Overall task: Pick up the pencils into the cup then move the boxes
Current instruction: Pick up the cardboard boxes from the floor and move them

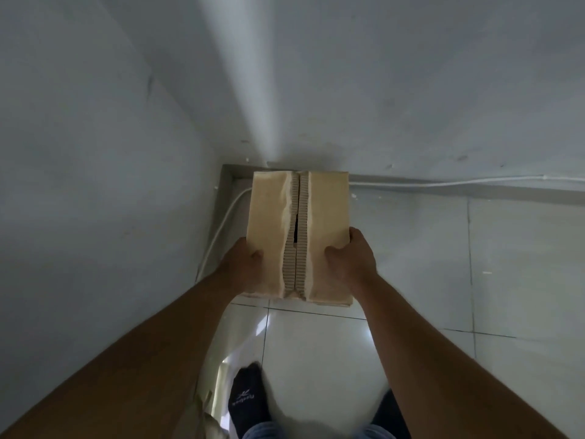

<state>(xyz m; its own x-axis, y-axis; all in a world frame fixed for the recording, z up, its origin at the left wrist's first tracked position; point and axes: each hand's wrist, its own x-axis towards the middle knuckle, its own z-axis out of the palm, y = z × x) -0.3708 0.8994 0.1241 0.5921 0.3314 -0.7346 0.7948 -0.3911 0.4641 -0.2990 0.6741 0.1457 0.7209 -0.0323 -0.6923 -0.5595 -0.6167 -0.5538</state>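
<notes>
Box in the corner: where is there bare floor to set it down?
Bare tiles: right of the box, below the cable along the far wall, and between the box and the socked foot. Crowded: the strip left of the box, where a second cable hugs the left wall.

Through the head camera I look down on a cardboard box (326, 217) in the corner where two grey walls (411, 90) meet. Its top flaps are closed, and a torn strip down the middle bares the corrugation, with a dark gap in the seam. My left hand (242, 264) grips the box's near left edge, thumb on top. My right hand (353, 258) grips the near right edge the same way. I cannot tell whether the box rests on the glossy tiled floor (316, 359). A white cable (443, 182) runs along the foot of the right wall. A dark sock (247, 397) shows at the bottom.
</notes>
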